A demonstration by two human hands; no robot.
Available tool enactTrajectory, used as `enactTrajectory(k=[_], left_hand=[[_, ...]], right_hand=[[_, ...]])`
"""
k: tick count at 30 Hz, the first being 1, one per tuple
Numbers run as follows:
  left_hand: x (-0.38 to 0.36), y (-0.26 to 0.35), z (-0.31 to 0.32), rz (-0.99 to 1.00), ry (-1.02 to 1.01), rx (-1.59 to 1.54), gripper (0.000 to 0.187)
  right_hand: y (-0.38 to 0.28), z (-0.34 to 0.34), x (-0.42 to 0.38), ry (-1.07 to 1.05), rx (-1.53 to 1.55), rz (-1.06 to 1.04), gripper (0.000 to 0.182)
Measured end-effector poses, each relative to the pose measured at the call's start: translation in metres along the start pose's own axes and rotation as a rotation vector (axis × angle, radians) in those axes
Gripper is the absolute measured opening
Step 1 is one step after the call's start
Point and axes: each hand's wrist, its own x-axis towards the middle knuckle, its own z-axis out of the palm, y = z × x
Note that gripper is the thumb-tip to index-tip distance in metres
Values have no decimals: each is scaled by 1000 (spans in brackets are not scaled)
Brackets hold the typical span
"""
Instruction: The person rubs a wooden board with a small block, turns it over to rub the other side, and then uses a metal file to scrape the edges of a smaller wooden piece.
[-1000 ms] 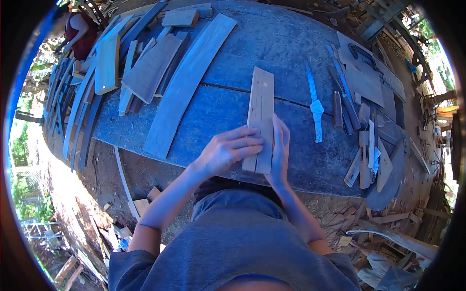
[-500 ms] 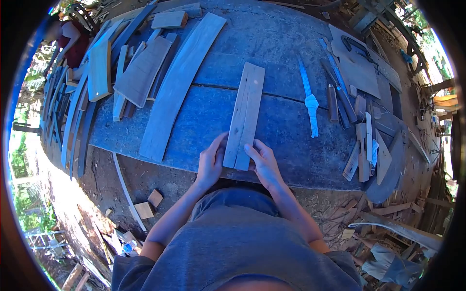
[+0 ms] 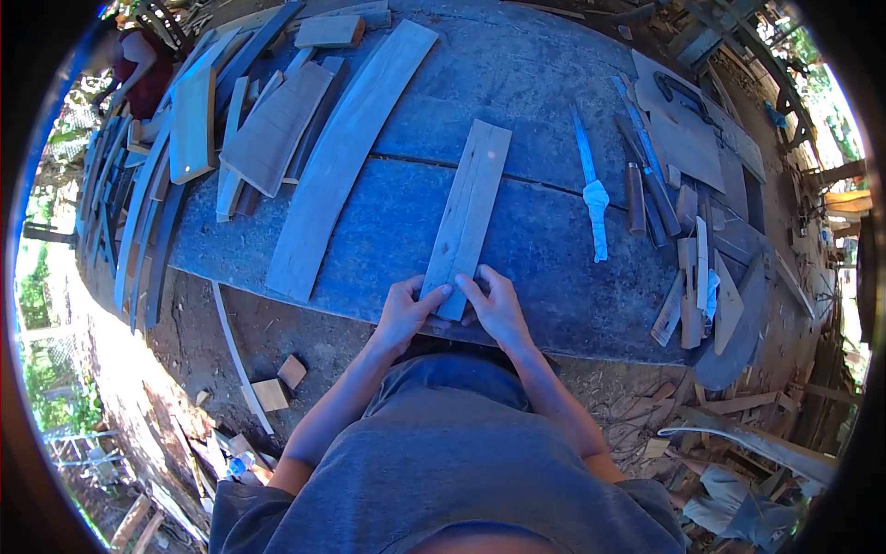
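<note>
A narrow wooden board (image 3: 472,205) with a lengthwise line along its face reaches away from me over the blue worktable (image 3: 554,277). My left hand (image 3: 406,312) grips its near left edge, thumb on top and fingers underneath. On the near right side, my right hand (image 3: 496,307) holds the same board, its thumb pressed on the upper face close to the left thumb. The fingers below the board are partly hidden. To the left lies a longer, wider plank (image 3: 353,152).
Stacked boards (image 3: 277,129) cover the table's left side. On the right lie a saw-like blade with a wrapped handle (image 3: 596,208), wooden-handled tools (image 3: 636,198), a clamp (image 3: 681,92) and offcuts (image 3: 690,291). Wood blocks (image 3: 270,394) lie on the ground. Another person (image 3: 140,69) is at far left.
My left hand has moved from beside the board onto it, its thumb now on top. The board's near end has shifted slightly, and the right hand has stayed on it.
</note>
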Motion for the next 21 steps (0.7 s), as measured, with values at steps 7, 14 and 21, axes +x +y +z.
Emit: enactTrajectory(k=[7,14,21], left_hand=[[1,-2,-2,25,37,99,29],[3,-6,-2,76,66,228,31],[-4,-3,-8,139,34,118,34]], right_hand=[[-7,2,2,43,-210,-28,28],[-10,2,2,45,-298,-31,29],[-10,5,-5,-7,-228,-93,25]])
